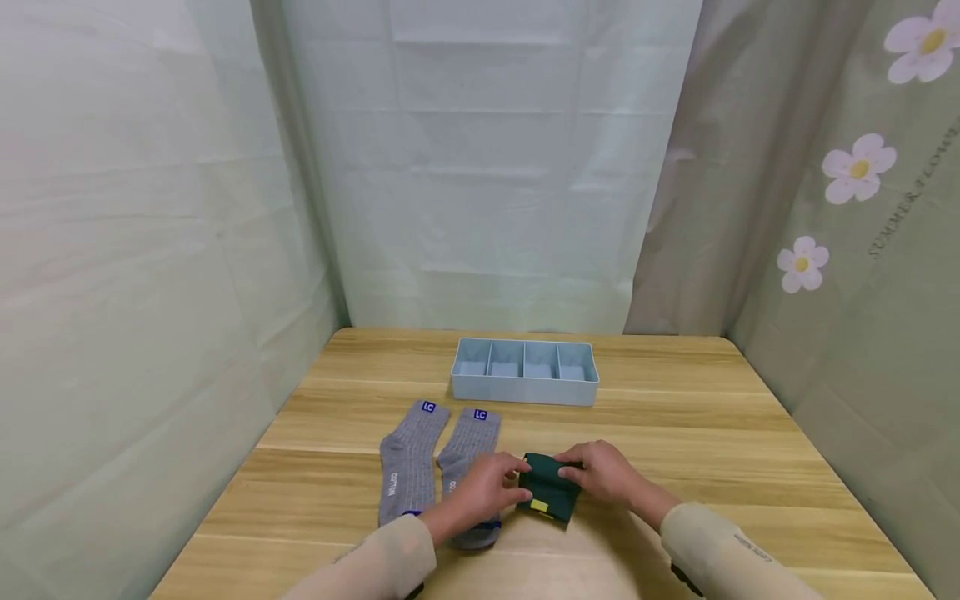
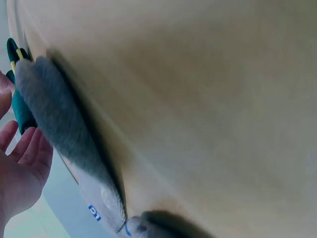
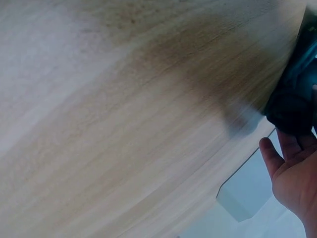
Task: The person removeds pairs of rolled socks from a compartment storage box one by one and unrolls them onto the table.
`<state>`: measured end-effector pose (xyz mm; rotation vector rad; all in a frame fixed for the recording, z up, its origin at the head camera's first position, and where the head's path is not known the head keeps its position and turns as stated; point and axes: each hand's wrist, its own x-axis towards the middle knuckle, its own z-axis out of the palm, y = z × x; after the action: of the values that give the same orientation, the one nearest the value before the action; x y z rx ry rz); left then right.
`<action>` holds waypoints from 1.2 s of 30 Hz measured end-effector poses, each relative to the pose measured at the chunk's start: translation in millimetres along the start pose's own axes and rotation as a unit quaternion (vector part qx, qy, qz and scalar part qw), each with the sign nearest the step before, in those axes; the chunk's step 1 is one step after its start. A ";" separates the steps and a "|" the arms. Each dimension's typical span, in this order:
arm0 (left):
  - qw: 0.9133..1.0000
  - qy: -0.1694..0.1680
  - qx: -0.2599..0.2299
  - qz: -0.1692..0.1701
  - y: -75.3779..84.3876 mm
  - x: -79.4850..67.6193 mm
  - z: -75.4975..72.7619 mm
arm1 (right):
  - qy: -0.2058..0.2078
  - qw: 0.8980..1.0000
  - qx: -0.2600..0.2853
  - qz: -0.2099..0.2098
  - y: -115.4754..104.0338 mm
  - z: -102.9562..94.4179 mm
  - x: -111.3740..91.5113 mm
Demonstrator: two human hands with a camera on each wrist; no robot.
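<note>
A dark green sock (image 1: pixel 550 487), folded into a small square with a yellow patch at its near edge, lies between both hands over the table. My left hand (image 1: pixel 486 486) holds its left edge between thumb and fingers. At its upper right side my right hand (image 1: pixel 602 472) pinches it, thumb on top. The left wrist view shows the green sock (image 2: pixel 22 106) just past the left hand's fingertips. In the right wrist view the dark bundle (image 3: pixel 292 109) sits against the right fingers. Two grey socks (image 1: pixel 415 462) lie flat at the left, one partly hidden under the left forearm.
A pale blue tray (image 1: pixel 525 389) with several compartments in a row stands behind the socks. The wooden table (image 1: pixel 697 417) has light curtains (image 1: pixel 487 208) on its left, back and right sides.
</note>
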<state>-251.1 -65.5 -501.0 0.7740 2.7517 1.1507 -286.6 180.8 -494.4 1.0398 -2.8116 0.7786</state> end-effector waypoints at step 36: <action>0.984 0.021 0.159 0.080 5.3 -6.0 20.5 | 0.003 1.000 -0.009 0.021 0.5 1.4 5.3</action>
<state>-238.7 -51.8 -512.9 1.0292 2.9977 0.7612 -290.8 177.4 -494.7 0.9788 -2.8383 0.7587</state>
